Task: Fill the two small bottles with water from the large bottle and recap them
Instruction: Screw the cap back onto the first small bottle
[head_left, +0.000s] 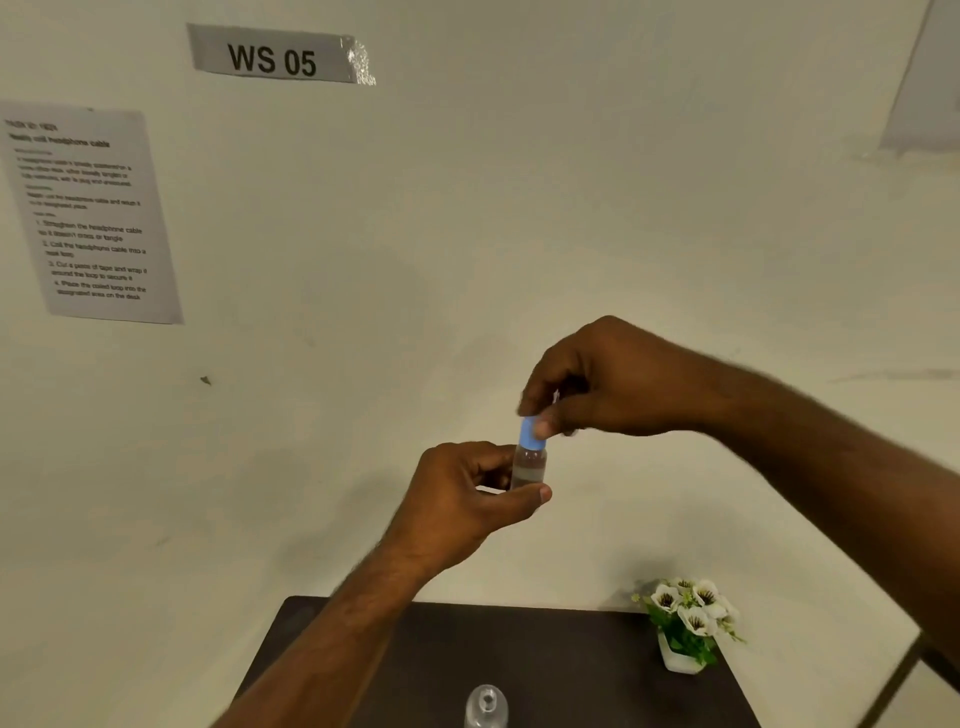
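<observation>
I hold a small clear bottle (529, 467) upright in the air in front of the wall, well above the table. My left hand (467, 499) grips its body, thumb and fingers curled round the lower part. My right hand (597, 384) pinches the blue cap (531, 434) sitting on the bottle's neck. The bottle looks partly filled with water. At the bottom edge of the view an uncapped clear bottle (487, 704) stands on the dark table (571, 665), its open mouth facing up. The second small bottle is out of sight.
A small white pot of white flowers (685, 631) stands at the table's back right corner. The wall behind carries a "WS 05" label (272, 58) and a printed instruction sheet (91, 213). The table's right edge runs near my right forearm.
</observation>
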